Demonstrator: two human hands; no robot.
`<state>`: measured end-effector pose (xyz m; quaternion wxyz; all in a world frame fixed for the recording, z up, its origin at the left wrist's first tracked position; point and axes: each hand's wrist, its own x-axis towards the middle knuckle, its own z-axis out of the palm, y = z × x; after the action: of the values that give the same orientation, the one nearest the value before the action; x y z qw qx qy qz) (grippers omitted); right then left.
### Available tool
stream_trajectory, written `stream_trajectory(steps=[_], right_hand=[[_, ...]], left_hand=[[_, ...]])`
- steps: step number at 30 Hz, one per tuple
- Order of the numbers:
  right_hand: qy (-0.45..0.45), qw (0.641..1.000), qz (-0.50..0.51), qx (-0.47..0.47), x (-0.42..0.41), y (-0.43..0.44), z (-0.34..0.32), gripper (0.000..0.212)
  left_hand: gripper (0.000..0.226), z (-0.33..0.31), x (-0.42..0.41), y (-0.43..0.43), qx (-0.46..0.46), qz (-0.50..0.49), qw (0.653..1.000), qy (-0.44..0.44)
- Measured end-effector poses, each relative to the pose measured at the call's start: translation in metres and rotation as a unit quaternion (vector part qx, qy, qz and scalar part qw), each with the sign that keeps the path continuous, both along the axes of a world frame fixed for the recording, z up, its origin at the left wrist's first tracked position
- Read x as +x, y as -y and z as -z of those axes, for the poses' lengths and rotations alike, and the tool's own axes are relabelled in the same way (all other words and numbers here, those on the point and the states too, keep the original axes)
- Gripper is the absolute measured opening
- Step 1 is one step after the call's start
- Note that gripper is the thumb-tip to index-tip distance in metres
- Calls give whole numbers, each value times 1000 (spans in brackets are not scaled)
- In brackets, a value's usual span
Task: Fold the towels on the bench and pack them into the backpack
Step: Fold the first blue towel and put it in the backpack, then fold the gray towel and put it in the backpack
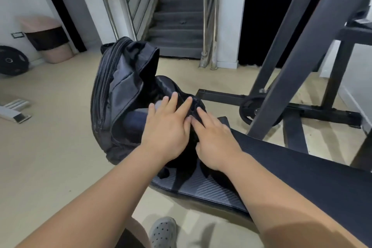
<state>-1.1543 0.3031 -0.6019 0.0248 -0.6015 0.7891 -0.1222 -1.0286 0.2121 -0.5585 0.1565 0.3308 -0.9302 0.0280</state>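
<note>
**Beige gym floor, both hands flat on an open backpack**

Beige flooring filled the lower frame, where a grey perforated shoe [163, 231] showed at 6 o'clock, cut off by the edge. Above it, two bare forearms reached forward over the near end of a black padded bench [281, 169], which ran off toward 4 o'clock.

The left hand [167, 129] lay open, fingers straight, pressing on the dark rim of the backpack [118, 90]. The right hand [215, 141], touching it at 3 o'clock, rested flat on black fabric with its fingers extended. That fabric was too dark to separate into bag or strap.

The backpack stood unzipped at the bench's end, its flap raised toward 11 o'clock. Inside the opening sat a dark blue bundle [134, 120], probably a towel, though mostly hidden.

Farther off, a weight plate [12, 60] and a pink bin [48, 40] stood at 10 o'clock. Grey stairs [179, 16] rose at 12 o'clock, and a dark steel frame [291, 62] crossed at 2 o'clock.
</note>
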Motion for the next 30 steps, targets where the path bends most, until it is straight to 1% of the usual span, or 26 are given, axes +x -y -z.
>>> stream_trajectory(steps=[4,7,9,12,15,17,20,21,23,25,27,28,30], right_hand=[[12,993,115,7,-38,-66,8,59],[12,972,231,36,-70,-131,23,55],[17,946,318,62,-92,-176,35,59],[34,891,441,98,-118,-242,53,69],[41,841,526,118,-129,-295,75,76],[54,817,562,119,-134,-318,88,79],[103,787,600,102,-144,-335,98,82],[107,782,606,102,-147,-337,100,83],[100,781,606,112,-151,-339,104,84],[71,787,602,112,-153,-338,106,76],[21,795,601,82,-154,-342,107,54],[7,795,603,64,-155,-344,106,48],[4,788,614,27,-158,-349,105,48]], left_hand=[[55,14,-52,-54,-3,100,995,16],[56,31,-94,-98,21,160,986,37],[57,46,-120,-128,33,195,978,63],[58,70,-150,-174,68,248,961,106],[60,99,-174,-214,108,290,937,160],[63,118,-187,-236,130,305,923,196],[68,148,-196,-255,154,311,902,257],[70,157,-196,-258,154,312,898,269],[73,171,-193,-258,151,313,900,262],[73,177,-190,-256,151,314,907,237],[74,178,-189,-254,153,319,908,223],[74,178,-189,-253,154,321,909,218],[75,178,-188,-251,160,323,909,209]])
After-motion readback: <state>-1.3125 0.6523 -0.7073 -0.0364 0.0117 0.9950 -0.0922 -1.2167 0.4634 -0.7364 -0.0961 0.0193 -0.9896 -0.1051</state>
